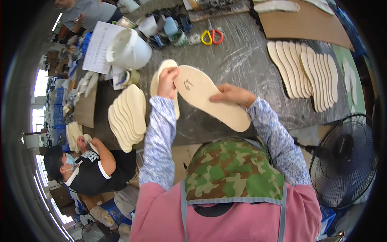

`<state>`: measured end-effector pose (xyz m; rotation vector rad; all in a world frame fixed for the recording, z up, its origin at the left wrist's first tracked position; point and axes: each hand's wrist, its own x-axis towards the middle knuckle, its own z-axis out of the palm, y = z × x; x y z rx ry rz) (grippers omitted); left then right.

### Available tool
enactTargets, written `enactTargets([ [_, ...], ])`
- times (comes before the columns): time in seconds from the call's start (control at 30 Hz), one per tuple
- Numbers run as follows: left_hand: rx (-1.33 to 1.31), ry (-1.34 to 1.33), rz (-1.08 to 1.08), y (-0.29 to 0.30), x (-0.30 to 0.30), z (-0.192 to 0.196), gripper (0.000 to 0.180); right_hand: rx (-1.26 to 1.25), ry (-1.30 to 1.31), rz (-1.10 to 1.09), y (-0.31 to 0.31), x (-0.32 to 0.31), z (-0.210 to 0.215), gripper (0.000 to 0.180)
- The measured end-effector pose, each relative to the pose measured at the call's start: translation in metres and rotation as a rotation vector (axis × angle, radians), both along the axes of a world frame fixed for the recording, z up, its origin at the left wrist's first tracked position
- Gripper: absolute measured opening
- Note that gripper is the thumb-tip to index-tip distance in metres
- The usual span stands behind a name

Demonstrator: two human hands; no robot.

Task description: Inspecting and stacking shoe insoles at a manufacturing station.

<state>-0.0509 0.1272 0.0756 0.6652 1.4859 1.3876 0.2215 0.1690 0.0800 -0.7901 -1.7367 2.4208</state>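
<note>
A cream-coloured insole (205, 97) with a handwritten dark mark lies slanted between my hands, above the table. My left hand (166, 82) is closed on its upper left end. My right hand (234, 95) grips its right edge around the middle, thumb on the upper face and fingers out of sight underneath. Behind my left hand show parts of other pale insoles (168, 63); whether that hand also holds them, I cannot tell. Just left of my left forearm, several insoles (127, 117) lie fanned out in an overlapping pile.
More fanned insoles (292, 70) rest on the table's right side. A white bucket (131, 48) stands at the back left by a written sheet (98, 48). Scissors (211, 36) with yellow and red handles lie farther back. A black fan (342, 157) is at right; a co-worker (92, 165) sits at left.
</note>
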Motion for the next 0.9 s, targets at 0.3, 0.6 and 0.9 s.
enactTargets([
  [0.3,-0.055,-0.348,0.018,0.016,0.028,-0.045,0.037,-0.385,0.052,-0.244,0.002,0.008,-0.024,0.045],
  [0.6,-0.021,-0.374,-0.113,-0.015,0.114,-0.014,0.066,-0.468,0.106,-0.506,0.016,0.003,-0.046,0.041],
  [0.9,-0.051,-0.142,-0.207,-0.046,0.153,0.009,0.059,-0.348,0.424,-1.198,0.033,-0.008,-0.054,0.031],
])
